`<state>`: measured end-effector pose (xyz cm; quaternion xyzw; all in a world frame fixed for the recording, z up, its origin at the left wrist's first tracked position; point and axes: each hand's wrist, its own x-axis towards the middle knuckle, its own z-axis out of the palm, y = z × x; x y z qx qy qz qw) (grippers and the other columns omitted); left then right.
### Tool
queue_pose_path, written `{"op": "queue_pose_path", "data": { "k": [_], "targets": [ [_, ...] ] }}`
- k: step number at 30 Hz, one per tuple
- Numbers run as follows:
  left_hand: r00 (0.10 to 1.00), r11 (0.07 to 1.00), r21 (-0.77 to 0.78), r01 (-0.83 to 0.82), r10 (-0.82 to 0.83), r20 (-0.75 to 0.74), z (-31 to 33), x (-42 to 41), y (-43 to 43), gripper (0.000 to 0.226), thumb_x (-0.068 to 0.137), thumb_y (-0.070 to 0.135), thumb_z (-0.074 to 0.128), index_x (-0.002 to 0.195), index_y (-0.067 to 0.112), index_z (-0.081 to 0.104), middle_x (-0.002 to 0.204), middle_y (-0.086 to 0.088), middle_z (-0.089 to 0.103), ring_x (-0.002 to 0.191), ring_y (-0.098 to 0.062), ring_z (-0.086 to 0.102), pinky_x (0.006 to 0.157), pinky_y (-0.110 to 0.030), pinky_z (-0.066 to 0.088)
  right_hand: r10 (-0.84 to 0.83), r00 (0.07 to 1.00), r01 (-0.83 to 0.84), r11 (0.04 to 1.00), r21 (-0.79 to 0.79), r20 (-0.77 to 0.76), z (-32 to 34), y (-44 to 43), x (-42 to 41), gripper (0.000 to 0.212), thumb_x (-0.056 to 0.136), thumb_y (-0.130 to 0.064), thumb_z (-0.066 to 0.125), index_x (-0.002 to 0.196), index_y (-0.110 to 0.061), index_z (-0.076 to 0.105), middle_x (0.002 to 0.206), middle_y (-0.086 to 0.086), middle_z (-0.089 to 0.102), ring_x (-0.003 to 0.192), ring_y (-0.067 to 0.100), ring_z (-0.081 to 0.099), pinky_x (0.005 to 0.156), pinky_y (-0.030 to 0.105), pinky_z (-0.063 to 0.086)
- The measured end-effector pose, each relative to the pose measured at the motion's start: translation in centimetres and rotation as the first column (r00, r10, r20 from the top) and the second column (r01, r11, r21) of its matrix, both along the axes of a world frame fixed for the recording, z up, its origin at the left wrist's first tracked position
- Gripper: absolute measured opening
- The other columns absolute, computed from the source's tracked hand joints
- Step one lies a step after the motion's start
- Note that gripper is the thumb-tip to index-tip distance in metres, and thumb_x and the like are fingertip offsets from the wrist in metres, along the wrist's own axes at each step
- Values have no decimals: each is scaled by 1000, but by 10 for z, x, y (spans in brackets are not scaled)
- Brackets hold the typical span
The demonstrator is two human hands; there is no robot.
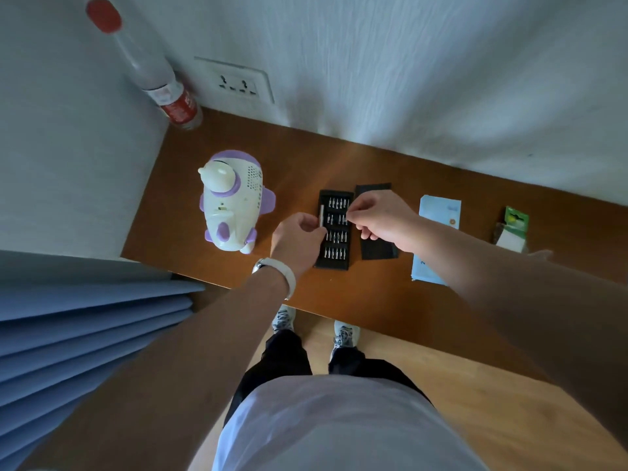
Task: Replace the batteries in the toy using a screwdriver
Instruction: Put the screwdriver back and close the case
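White walls meet in a corner behind a brown wooden worktop, and a double wall socket sits just above the worktop's far edge. Blue pleated fabric fills the lower left. A person stands at the worktop's near edge, with pale sneakers on a light wood floor below.

On the left part of the worktop stands the toy, a white and purple plastic figure, upright and touched by neither hand. A clear bottle with a red cap and red label stands in the corner beyond it.

Right of the toy lies an open black bit case with rows of small metal bits, and its black lid lies just beside it on the right. Further right are a pale blue leaflet and, well apart from the case, a green-carded battery pack.

The left hand, with a white band at the wrist, is curled over the case's left edge and pinches the slim silver screwdriver. The right hand reaches over the lid with fingers curled, thumb and forefinger pinching a bit in the second row. Whether that bit has left its slot cannot be told.
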<state>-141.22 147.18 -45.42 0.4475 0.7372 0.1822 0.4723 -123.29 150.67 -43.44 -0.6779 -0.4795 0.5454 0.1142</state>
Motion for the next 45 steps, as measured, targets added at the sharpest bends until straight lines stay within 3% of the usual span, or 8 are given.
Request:
{"op": "queue_pose_path", "data": {
  "k": [13,19,23,28,34,38,42,45],
  "targets": [
    [998,999,-36,-13,11,-59,-16,3,6,14,89,35,74,89,31,60,87,11,64,72,-3,62,41,-12,41,-1,1000,2,1000,-27,21,-19,4,-23,11,93,-10,61,87,-14,69,70,6,67,48,10,61,42,19,46],
    [998,999,-45,-10,7,-61,-18,5,4,21,87,40,75,90,30,58,89,9,63,73,-5,63,50,-18,44,98,984,-111,990,85,146,-24,2,-29,13,93,-19,62,82,-24,64,81,2,69,65,20,69,61,38,60],
    [998,998,-56,-10,7,-57,-16,5,5,20,88,42,73,91,30,57,89,10,63,73,-5,63,44,-15,44,130,956,-175,972,155,263,-25,0,-33,17,94,-23,61,79,-28,56,85,-2,66,70,13,65,60,31,56],
    [999,997,-57,-44,43,-21,-18,0,5,9,94,36,66,96,29,59,88,10,63,72,-5,60,32,-3,33,44,954,-100,979,177,295,-28,-4,-32,17,91,-24,67,88,-19,50,81,0,62,67,14,64,58,32,55],
    [1000,998,-65,1,-2,-21,-20,-3,5,12,94,32,68,103,31,62,90,15,62,74,-1,60,37,-6,38,56,926,-122,981,153,374,-24,1,-32,33,87,-30,74,102,-13,50,82,-3,57,68,13,62,56,26,52],
    [999,997,-74,5,-7,-32,-23,-5,10,11,90,29,72,94,32,62,94,9,67,80,-8,66,58,-20,49,141,916,-196,974,113,375,-23,6,-29,23,88,-29,72,80,-14,57,69,-4,59,62,13,62,47,21,42],
    [998,993,-116,-16,10,-55,-24,-4,19,15,86,25,76,85,32,63,92,7,67,82,-14,68,63,-27,54,182,913,-210,977,39,365,-19,12,-31,24,87,-27,74,78,-6,66,70,8,69,60,20,68,54,34,57],
    [998,990,-141,-22,12,-68,-24,-3,26,15,84,21,76,83,30,64,90,5,67,81,-16,68,62,-28,54,198,904,-217,976,7,378,-19,16,-31,32,85,-28,75,66,-12,56,59,6,64,53,19,67,45,28,50]
  ]
}}
